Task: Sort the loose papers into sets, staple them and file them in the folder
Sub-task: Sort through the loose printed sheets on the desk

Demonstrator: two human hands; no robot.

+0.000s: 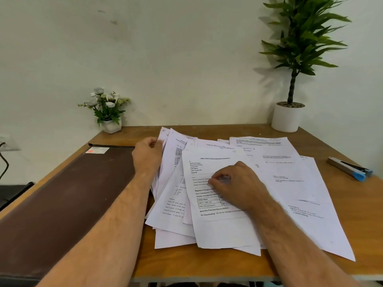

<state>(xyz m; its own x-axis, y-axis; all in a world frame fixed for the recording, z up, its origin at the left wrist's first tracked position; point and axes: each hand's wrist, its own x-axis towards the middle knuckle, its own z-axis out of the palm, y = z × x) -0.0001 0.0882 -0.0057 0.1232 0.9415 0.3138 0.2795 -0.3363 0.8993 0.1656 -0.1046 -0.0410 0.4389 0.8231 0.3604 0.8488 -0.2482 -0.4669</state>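
Hands in the paper pile, sorting barely begun.

The loose papers (238,204) sprawl across the centre and right of the table (186,264), overlapping every which way: thin, floppy sheets, likely to slide on each other, so an edge or corner is the place to pinch. The left hand (148,154) grips the upper-left edge of a fanned bundle, fingers curled round it. The right hand (234,183) sits mid-frame on the top printed sheet, fingertips bent, seemingly pinching it. The brown folder (68,195) lies closed at left, just beside the pile; the stapler (350,168) waits at far right, well apart.
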